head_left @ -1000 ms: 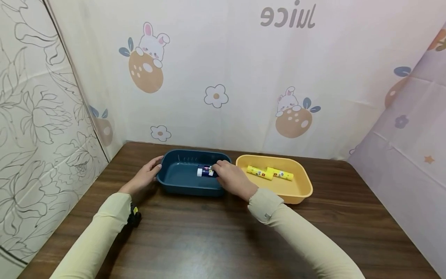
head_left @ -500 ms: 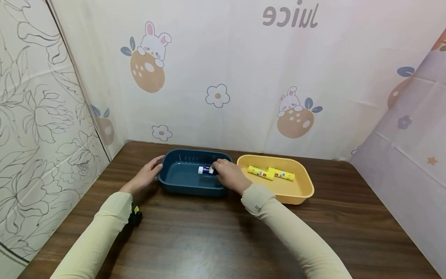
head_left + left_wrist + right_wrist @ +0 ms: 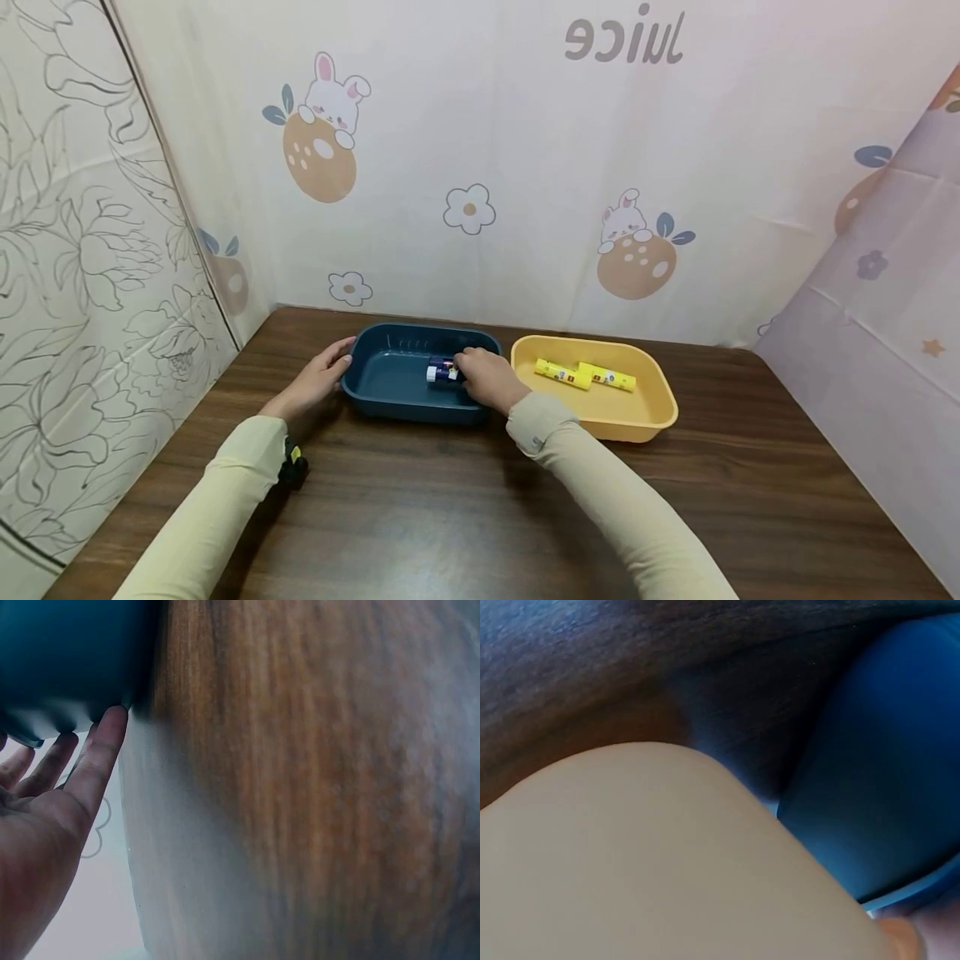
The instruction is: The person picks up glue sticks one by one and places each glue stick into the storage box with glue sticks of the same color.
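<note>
A dark blue tray stands on the table. My left hand is at its left end, fingers extended with fingertips against the outer wall, as the left wrist view shows. My right hand reaches over the tray's right rim and holds a dark blue glue stick with a white cap pointing left; the fingertips are hidden behind the hand. Another dark tube lies just behind it. To the right, a yellow tray contains two yellow tubes, lying end to end and overlapping slightly.
The trays sit side by side near the back of a brown wooden table, close to a patterned curtain. My right forearm passes in front of the yellow tray. A small black device is at my left wrist.
My right hand has shifted slightly, its wrist swinging left and the forearm with it. The white-capped glue stick has moved a little within the blue tray. The left hand stays at the tray's end.
</note>
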A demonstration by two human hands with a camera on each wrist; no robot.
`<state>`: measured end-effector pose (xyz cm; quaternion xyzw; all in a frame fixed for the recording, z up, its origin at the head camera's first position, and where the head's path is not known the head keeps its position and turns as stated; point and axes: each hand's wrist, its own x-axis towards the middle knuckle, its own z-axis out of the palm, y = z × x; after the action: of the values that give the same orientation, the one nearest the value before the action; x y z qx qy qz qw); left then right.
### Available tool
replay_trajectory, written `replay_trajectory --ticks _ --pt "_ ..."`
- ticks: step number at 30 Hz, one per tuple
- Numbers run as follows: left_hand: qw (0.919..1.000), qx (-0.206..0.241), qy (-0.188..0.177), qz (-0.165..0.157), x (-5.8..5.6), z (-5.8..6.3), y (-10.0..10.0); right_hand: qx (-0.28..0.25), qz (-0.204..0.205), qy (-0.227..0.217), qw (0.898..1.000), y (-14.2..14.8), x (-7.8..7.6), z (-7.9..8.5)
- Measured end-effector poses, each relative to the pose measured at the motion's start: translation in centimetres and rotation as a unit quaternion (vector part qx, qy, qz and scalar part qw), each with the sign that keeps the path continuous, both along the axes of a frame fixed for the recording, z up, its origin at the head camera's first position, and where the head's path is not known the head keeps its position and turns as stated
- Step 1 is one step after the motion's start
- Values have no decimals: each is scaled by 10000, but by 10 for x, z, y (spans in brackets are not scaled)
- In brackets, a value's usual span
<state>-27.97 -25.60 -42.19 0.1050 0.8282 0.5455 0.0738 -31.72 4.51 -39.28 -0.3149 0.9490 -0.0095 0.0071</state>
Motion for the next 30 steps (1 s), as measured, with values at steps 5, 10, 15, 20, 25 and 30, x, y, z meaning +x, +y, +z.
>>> replay_trajectory --ticks 5,10,15,20,25,30 --pt "10000 -7 -12 8 1 0 0 11 -92 -90 9999 -2 -3 -3" --pt "10000 39 -14 5 -1 -1 0 40 -119 -131 9998 -3 -6 -5" --pt "10000 68 -20 -7 -1 -2 -1 19 -158 -158 9997 -5 -8 -7" --pt "9999 127 17 -32 -1 -3 -1 90 -156 -184 9997 -7 -8 -7" --pt "9999 105 4 -13 -1 -2 -1 196 -64 -137 9997 -7 -8 -7" --pt "10000 90 -20 1 -2 -2 -1 198 7 -104 9997 -6 -9 -6"
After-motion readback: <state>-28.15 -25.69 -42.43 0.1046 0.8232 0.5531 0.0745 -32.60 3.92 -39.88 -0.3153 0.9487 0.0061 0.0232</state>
